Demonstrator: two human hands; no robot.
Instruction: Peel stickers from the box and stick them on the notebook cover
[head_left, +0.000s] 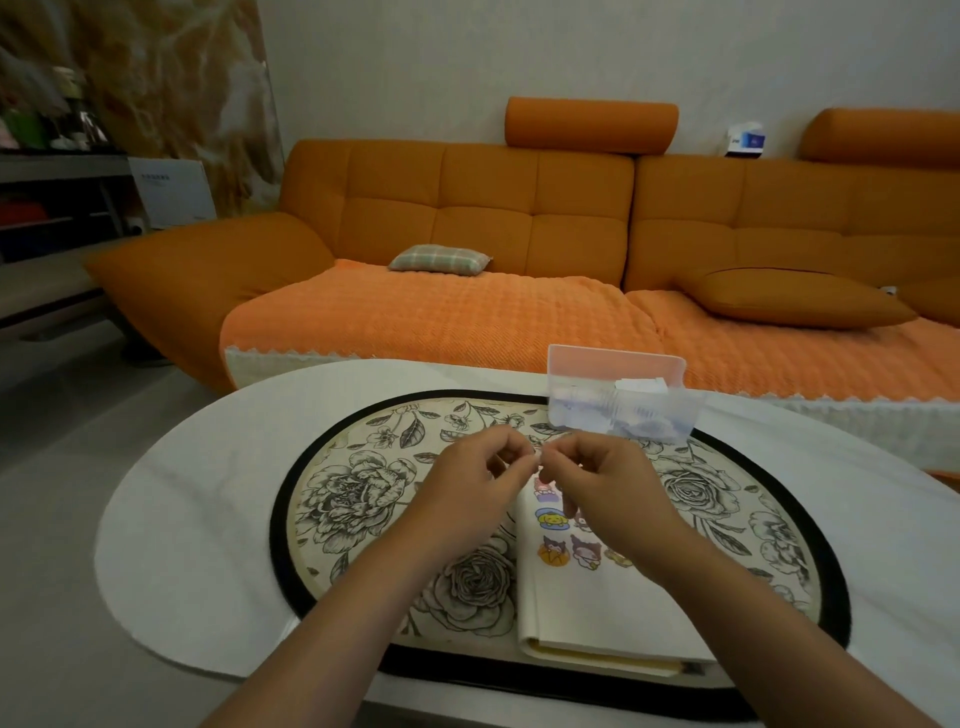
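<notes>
Notebook (597, 608) on floral mat (353, 493) | white table (197, 509) | orange sofa (488, 208) behind

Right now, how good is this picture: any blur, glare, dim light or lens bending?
Head view: dim, warm light, no glare. Head view: the wide lens leans the wall panel and bows the sofa. Head view: the box looks hazy; the tiny sticker between left grip and right grip is too soft to read.
</notes>
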